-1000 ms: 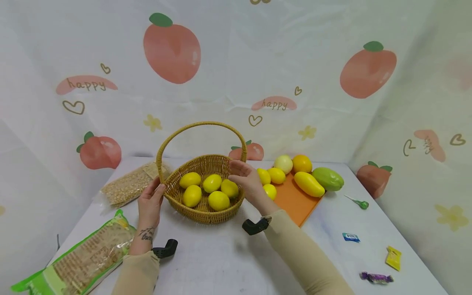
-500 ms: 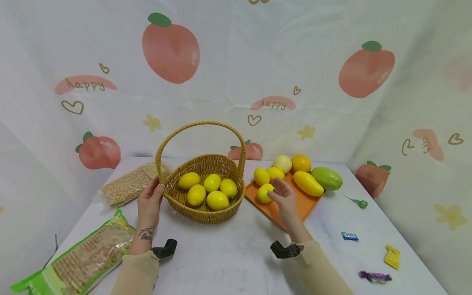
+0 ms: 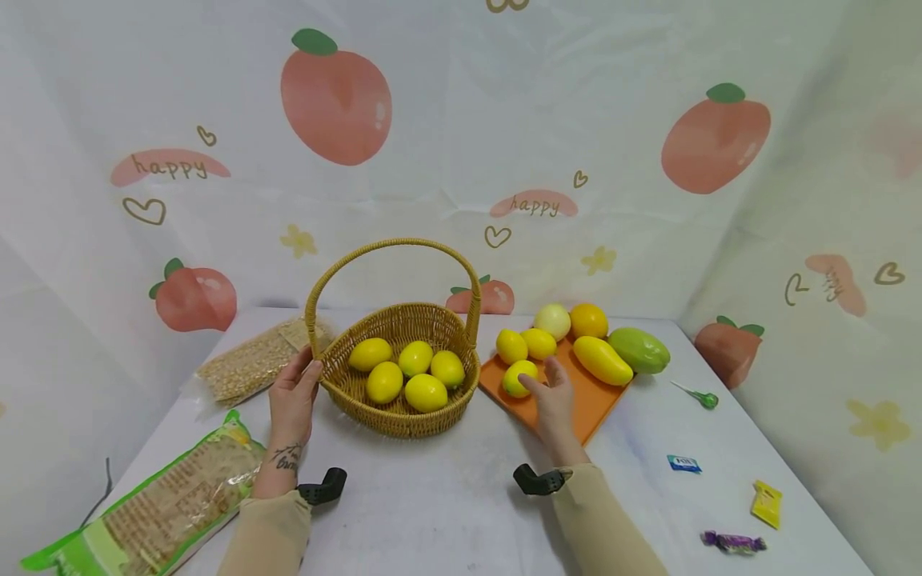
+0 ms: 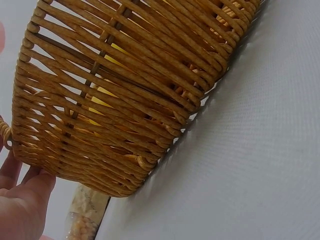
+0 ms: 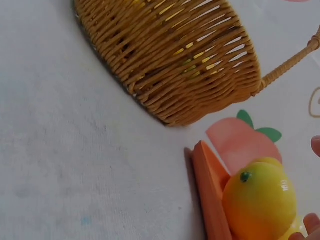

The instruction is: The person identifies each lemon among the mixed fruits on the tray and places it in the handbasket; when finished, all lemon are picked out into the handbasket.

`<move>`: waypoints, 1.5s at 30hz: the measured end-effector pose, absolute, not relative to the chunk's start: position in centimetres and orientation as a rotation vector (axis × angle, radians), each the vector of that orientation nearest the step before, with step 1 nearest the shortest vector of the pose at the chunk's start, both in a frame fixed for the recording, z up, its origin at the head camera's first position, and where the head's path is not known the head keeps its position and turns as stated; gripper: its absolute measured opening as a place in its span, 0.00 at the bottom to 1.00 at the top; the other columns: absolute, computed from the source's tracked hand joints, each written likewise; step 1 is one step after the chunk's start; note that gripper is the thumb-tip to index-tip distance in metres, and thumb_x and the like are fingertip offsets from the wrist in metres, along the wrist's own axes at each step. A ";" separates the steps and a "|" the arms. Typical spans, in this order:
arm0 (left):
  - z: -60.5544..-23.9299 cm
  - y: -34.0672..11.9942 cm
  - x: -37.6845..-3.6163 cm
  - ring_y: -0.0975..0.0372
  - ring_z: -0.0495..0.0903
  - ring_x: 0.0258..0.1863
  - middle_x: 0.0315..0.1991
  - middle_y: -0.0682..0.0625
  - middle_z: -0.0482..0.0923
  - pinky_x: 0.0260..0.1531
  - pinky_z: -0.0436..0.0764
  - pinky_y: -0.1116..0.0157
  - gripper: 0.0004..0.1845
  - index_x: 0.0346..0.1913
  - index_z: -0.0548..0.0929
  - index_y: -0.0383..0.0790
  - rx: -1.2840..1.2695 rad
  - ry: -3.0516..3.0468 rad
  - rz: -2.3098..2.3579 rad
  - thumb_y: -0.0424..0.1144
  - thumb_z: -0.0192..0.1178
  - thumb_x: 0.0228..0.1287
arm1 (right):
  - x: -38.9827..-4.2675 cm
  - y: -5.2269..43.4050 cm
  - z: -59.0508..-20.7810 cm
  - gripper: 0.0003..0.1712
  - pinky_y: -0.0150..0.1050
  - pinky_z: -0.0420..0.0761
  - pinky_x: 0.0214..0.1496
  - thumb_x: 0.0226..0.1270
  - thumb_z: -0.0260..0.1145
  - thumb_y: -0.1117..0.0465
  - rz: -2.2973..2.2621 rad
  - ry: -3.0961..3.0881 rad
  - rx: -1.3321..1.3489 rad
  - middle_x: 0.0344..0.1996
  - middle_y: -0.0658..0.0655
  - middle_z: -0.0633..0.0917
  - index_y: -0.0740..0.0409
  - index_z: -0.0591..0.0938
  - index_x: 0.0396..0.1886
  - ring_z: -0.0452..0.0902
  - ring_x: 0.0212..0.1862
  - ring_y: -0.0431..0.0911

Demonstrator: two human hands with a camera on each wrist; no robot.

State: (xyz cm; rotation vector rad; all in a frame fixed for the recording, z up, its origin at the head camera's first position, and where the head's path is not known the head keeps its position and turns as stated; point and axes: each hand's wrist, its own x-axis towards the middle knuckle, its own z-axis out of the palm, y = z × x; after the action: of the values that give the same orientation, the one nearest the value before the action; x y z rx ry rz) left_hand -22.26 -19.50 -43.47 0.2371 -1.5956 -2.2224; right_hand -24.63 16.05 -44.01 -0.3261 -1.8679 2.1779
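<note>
A wicker basket (image 3: 403, 420) with a tall arched handle holds several yellow lemons (image 3: 426, 393). My left hand (image 3: 291, 400) grips the basket's rim at the left foot of the handle, its thumb on the outer wall in the left wrist view. On the orange tray (image 3: 591, 404), a lemon (image 3: 519, 378) lies at the near left part. Beside that lemon is my right hand (image 3: 556, 408), thumb and fingers spread apart and holding nothing. Its fingertips (image 5: 312, 223) show at the right edge of the right wrist view, close to the lemon (image 5: 260, 202).
Two more lemons (image 3: 539, 344), a pale round fruit (image 3: 552, 322), an orange (image 3: 589, 321), a mango (image 3: 603, 361) and a green papaya (image 3: 639, 350) crowd the tray. Several sweets, including a yellow packet (image 3: 767, 504), lie right. Bagged grains (image 3: 252, 364) and a green-edged bag (image 3: 173, 504) lie left.
My right hand has left the basket's right side and moved right to the lemon on the tray. Since half a second ago it has shifted slightly left. The left hand stays on the rim.
</note>
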 end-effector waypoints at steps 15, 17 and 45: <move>-43.3 -19.6 -22.4 0.74 0.74 0.48 0.49 0.63 0.74 0.48 0.74 0.80 0.26 0.64 0.70 0.38 0.305 -1.644 -2.212 0.40 0.59 0.63 | -27.0 14.1 -45.0 0.44 0.48 0.61 0.69 0.50 0.68 0.71 2.057 -1.986 -0.448 0.67 0.62 0.62 0.64 0.61 0.68 0.58 0.64 0.53; -43.4 -19.6 -22.4 0.74 0.74 0.48 0.49 0.63 0.74 0.47 0.74 0.80 0.26 0.63 0.71 0.39 0.291 -1.639 -2.213 0.40 0.59 0.63 | -27.1 13.8 -45.1 0.44 0.48 0.63 0.67 0.49 0.69 0.71 2.035 -2.008 -0.452 0.66 0.62 0.63 0.64 0.61 0.68 0.59 0.63 0.53; -43.5 -19.4 -22.4 0.75 0.77 0.44 0.44 0.66 0.77 0.44 0.75 0.82 0.24 0.62 0.72 0.36 0.249 -1.559 -2.241 0.36 0.59 0.63 | -22.3 15.8 -40.1 0.40 0.31 0.76 0.41 0.50 0.68 0.73 2.154 -2.205 -0.156 0.60 0.59 0.67 0.59 0.66 0.65 0.64 0.53 0.51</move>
State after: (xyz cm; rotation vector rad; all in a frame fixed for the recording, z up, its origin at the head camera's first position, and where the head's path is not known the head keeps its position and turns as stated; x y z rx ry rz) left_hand -22.42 -19.38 -43.45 0.2486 -1.5593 -2.2405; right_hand -22.28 15.84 -40.15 -0.1561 -2.2046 2.1543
